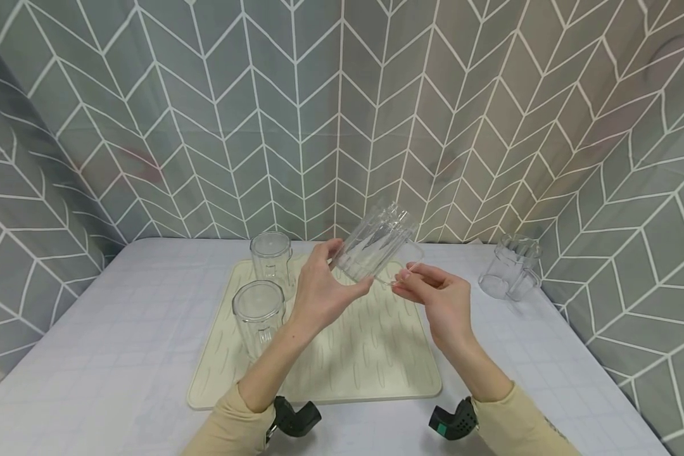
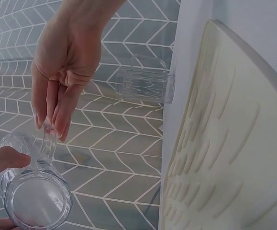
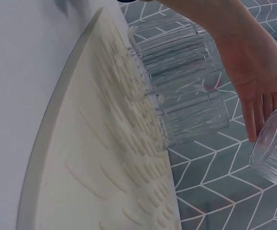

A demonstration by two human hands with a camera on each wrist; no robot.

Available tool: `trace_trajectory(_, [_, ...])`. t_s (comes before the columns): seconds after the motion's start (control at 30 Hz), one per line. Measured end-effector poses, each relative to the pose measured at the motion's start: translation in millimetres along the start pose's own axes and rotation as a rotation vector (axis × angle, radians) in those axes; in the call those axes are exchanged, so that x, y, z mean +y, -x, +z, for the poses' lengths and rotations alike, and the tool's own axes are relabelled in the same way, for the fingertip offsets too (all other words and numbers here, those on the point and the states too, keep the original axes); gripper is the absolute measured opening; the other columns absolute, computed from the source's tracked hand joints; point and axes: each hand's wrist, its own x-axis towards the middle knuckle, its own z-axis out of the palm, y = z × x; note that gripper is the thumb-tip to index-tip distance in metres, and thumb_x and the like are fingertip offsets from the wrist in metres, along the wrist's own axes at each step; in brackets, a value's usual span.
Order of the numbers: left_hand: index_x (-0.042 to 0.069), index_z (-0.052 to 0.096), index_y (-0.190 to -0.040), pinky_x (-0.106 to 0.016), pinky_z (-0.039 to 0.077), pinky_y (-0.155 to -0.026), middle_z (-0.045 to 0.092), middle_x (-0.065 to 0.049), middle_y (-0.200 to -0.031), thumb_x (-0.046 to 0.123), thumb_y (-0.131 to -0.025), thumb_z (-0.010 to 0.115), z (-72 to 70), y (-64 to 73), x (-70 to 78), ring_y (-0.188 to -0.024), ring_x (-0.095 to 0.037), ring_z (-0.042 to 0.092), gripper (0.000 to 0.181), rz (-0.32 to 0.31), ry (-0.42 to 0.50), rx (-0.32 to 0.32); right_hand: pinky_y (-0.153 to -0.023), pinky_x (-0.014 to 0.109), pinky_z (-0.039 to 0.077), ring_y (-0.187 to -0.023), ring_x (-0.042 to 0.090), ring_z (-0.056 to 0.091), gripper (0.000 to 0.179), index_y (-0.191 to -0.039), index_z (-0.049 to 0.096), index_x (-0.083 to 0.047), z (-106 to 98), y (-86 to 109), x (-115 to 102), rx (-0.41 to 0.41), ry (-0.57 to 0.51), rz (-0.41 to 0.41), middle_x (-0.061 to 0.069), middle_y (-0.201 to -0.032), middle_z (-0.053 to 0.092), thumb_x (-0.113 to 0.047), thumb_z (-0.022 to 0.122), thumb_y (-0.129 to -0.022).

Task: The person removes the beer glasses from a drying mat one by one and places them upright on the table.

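Observation:
Tilted over the drying mat (image 1: 353, 373) is a clear glass mug (image 1: 373, 244), held up in both hands. My left hand (image 1: 333, 285) grips its body near the lower end, thumb on the near side. The mug's handle is pinched between the thumb and fingers of my right hand (image 1: 436, 301). In the left wrist view, the round end of the mug (image 2: 38, 201) faces the camera, and the right fingertips meet at the handle (image 2: 48, 141). The right wrist view shows only part of the mug (image 3: 272, 148), beside the left fingers.
Two more glass mugs, a farther one (image 1: 270, 253) and a nearer one (image 1: 258, 310), stand on the mat's left side. Another glass mug (image 1: 507, 269) stands on the white table (image 1: 114, 342) at the far right. A patterned curtain (image 1: 319, 114) hangs behind the table.

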Motion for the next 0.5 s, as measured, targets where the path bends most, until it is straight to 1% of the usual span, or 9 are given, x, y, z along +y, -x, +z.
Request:
trace_trajectory(0.07, [0.003, 0.049, -0.139, -0.044, 0.051, -0.101, 0.059, -0.012, -0.134, 0.027, -0.073, 0.087, -0.5, -0.3, 0.2, -0.122, -0.026, 0.058, 0.080, -0.002, -0.002, 0.003, -0.079, 0.042, 0.062, -0.075, 0.021, 0.076, 0.032, -0.115, 0.059, 0.019, 1.3, 1.6, 0.3, 0.009, 0.015, -0.030, 0.004, -0.081, 0.075, 0.004, 0.070, -0.089])
trace_trajectory(0.3, [0.003, 0.050, -0.138, -0.045, 0.051, -0.100, 0.060, -0.011, -0.132, 0.028, -0.074, 0.087, -3.1, 0.0, 1.0, -0.120, -0.027, 0.059, 0.078, -0.005, -0.020, -0.011, -0.077, 0.042, 0.063, -0.073, 0.021, 0.076, 0.025, -0.108, 0.067, 0.010, 2.4, 4.8, 1.9, 0.017, 0.088, -0.118, 0.005, -0.081, 0.075, -0.001, 0.075, -0.087])
trace_trajectory(0.5, [0.004, 0.051, -0.138, -0.045, 0.051, -0.100, 0.061, -0.011, -0.132, 0.028, -0.076, 0.086, -4.4, 0.0, -0.1, -0.121, -0.026, 0.059, 0.075, -0.012, -0.024, -0.036, -0.076, 0.040, 0.063, -0.073, 0.020, 0.076, 0.026, -0.107, 0.070, 0.006, 2.8, 7.4, 4.3, 0.022, 0.153, -0.191, 0.005, -0.081, 0.076, -0.005, 0.078, -0.085])
